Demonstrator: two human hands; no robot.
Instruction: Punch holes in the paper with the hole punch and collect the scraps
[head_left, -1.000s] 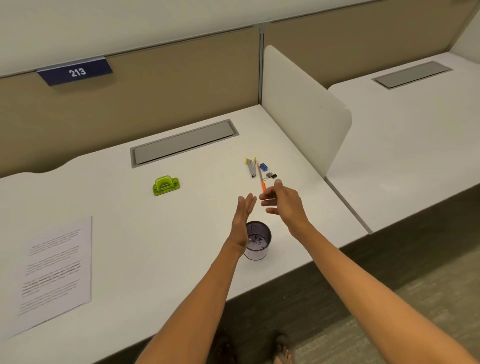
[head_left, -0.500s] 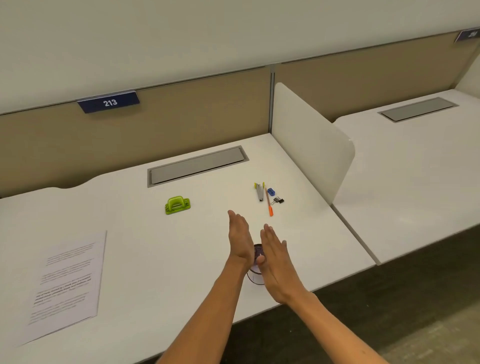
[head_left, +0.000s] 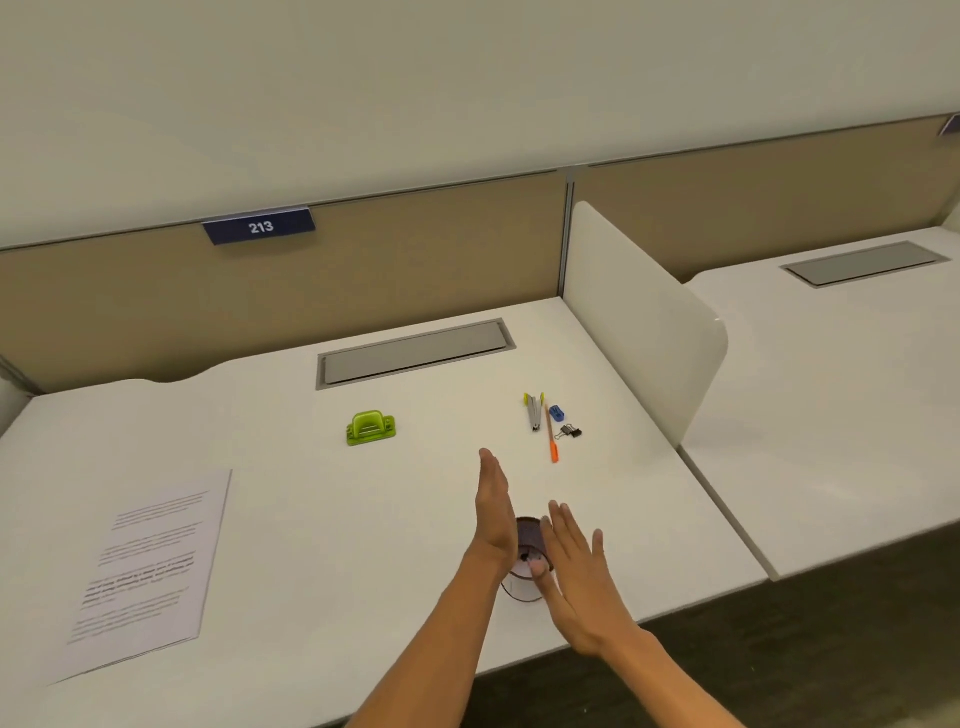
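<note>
While both hands hover over the white desk (head_left: 311, 519) near its front edge, neither grips anything. Left hand (head_left: 496, 512): fingers straight, held edge-on, just left of a small round cup w/ dark rim and white wall (head_left: 523, 577). Right hand (head_left: 576, 566): fingers straight and slightly spread, palm facing left, just right of same cup, partly covering it. Cup sits betw. the two hands; contents too small to make out. Contact betw. hands and cup: cannot tell.

Lime-green plastic hole punch (head_left: 370, 428) stands alone mid-desk, well apart from both hands. Printed white paper sheet (head_left: 145, 566) lies flat at desk's left front, well apart from punch.

Right rear of hands: grey metal compass w/ yellow top (head_left: 534, 413), orange pencil (head_left: 551, 439), small blue sharpener (head_left: 557, 413), black binder clip (head_left: 570, 431), grouped close. Grey cable hatch (head_left: 415, 353) set into desk rear. Blue "213" plate (head_left: 260, 226) on tan partition.
</note>
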